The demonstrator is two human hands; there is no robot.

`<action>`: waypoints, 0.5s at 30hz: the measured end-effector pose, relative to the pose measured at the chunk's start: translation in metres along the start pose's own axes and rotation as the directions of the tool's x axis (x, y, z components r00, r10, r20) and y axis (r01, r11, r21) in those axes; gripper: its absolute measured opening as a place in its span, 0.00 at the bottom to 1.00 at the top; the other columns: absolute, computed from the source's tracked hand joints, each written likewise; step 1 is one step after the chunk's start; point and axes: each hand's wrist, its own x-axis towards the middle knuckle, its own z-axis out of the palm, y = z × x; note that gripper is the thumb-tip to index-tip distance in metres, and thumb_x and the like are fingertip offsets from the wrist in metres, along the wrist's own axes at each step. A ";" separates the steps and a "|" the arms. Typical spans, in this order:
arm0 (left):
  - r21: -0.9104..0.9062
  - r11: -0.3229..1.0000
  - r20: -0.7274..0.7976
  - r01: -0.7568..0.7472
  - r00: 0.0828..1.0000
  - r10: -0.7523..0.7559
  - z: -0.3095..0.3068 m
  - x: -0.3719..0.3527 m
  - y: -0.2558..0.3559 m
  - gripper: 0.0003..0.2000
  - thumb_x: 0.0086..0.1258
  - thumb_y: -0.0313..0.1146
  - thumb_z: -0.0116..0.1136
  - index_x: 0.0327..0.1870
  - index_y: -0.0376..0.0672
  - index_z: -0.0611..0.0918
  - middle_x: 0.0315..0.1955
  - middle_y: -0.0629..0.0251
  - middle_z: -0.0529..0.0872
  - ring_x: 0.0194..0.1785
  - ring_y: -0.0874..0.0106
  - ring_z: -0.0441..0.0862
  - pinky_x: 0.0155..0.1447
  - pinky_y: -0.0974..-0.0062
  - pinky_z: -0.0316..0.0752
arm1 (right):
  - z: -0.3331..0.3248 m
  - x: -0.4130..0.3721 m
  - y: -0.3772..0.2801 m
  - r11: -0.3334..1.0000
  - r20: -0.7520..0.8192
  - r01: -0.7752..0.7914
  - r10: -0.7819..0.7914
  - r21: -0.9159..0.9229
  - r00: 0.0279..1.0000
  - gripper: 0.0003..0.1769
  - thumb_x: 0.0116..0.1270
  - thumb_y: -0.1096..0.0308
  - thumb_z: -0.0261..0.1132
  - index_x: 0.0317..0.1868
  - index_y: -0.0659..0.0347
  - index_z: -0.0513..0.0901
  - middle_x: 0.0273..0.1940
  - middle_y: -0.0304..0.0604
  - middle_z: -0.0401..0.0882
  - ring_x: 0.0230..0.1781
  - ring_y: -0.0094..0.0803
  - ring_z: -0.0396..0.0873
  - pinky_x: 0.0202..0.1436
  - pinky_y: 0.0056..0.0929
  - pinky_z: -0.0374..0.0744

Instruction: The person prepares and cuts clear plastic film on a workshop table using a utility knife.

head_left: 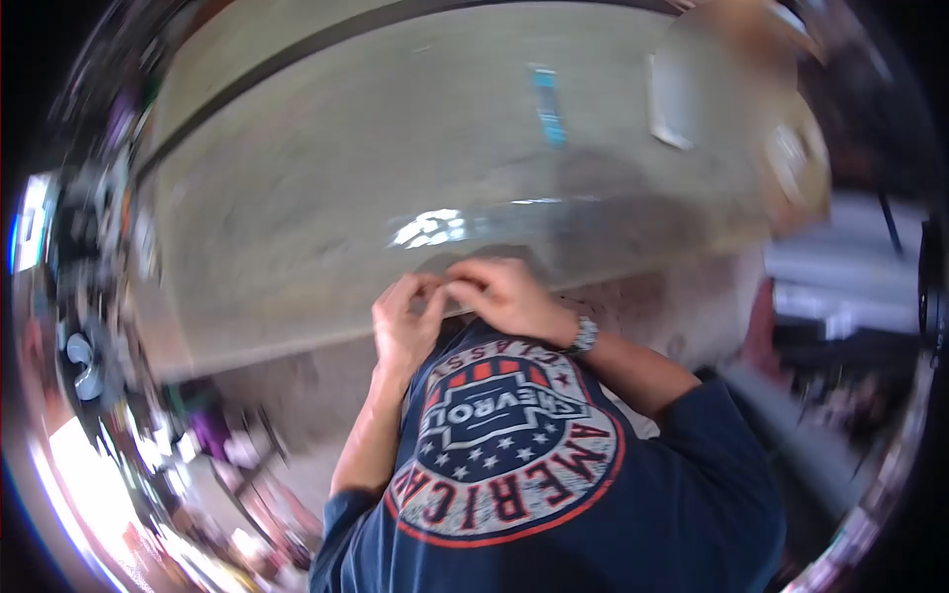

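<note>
My left hand (405, 318) and my right hand (506, 298) meet in front of my dark blue printed shirt (593, 494), at the near edge of the grey-green table (297, 178). The fingers of both are pinched together and touch at the tips; anything between them is too small or hidden to make out. A watch (584, 336) is on my right wrist. Just beyond the fingers, a shiny, clear plastic-like piece (432, 228) lies on the table. Farther back is a narrow blue-and-dark item (548, 106).
A white-edged object (668, 124) lies at the back right, beside a blurred person. A tan item with something shiny (794, 163) is at the table's right end. A dark strip (262, 71) runs along the far side. Blurred clutter fills the left.
</note>
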 end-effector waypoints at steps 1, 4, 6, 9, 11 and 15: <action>0.029 0.998 0.043 -0.060 0.997 0.059 0.002 0.005 -0.001 0.04 0.69 0.23 0.70 0.39 0.33 0.87 0.30 0.61 0.89 0.35 0.74 0.85 0.45 0.74 0.81 | 0.002 -0.009 0.002 1.000 -0.014 -0.023 0.023 -0.014 1.000 0.13 0.76 0.64 0.68 0.48 0.69 0.87 0.38 0.58 0.88 0.38 0.45 0.90 0.41 0.39 0.84; -0.090 0.973 0.252 -0.213 0.940 0.229 0.018 0.010 -0.013 0.03 0.68 0.22 0.70 0.38 0.37 0.87 0.30 0.58 0.90 0.34 0.67 0.88 0.43 0.70 0.81 | 0.017 -0.048 0.015 0.995 -0.297 -0.013 -0.017 -0.099 0.955 0.12 0.74 0.65 0.68 0.44 0.67 0.87 0.36 0.58 0.87 0.37 0.55 0.87 0.39 0.42 0.81; -0.137 0.957 0.422 -0.254 0.859 0.289 0.030 -0.005 -0.015 0.04 0.68 0.23 0.71 0.39 0.36 0.87 0.29 0.59 0.90 0.33 0.68 0.88 0.44 0.71 0.81 | 0.033 -0.098 0.008 0.976 -0.421 -0.166 0.092 -0.143 0.902 0.12 0.74 0.63 0.67 0.42 0.67 0.87 0.35 0.58 0.87 0.35 0.56 0.87 0.38 0.41 0.81; -0.267 0.926 0.679 -0.269 0.629 0.378 0.057 -0.023 -0.003 0.06 0.68 0.24 0.73 0.41 0.35 0.86 0.30 0.60 0.90 0.34 0.72 0.86 0.45 0.71 0.81 | 0.042 -0.165 0.007 0.966 -0.600 -0.234 0.122 -0.111 0.791 0.14 0.73 0.61 0.66 0.38 0.66 0.85 0.31 0.57 0.86 0.31 0.50 0.87 0.36 0.41 0.80; -0.340 0.916 0.771 -0.211 0.495 0.400 0.084 -0.048 0.004 0.06 0.68 0.24 0.73 0.41 0.35 0.86 0.31 0.61 0.89 0.35 0.73 0.85 0.46 0.72 0.81 | 0.052 -0.219 0.003 0.951 -0.659 -0.308 0.253 0.033 0.709 0.14 0.74 0.61 0.66 0.38 0.65 0.86 0.29 0.51 0.87 0.30 0.41 0.87 0.36 0.39 0.81; -0.386 0.886 0.894 -0.258 0.129 0.428 0.138 -0.111 0.001 0.05 0.71 0.23 0.71 0.42 0.36 0.85 0.30 0.71 0.86 0.33 0.83 0.77 0.39 0.79 0.75 | 0.067 -0.348 0.047 0.891 -0.793 -0.112 0.444 0.440 0.418 0.14 0.79 0.60 0.65 0.43 0.63 0.86 0.32 0.37 0.87 0.29 0.23 0.85 0.35 0.29 0.83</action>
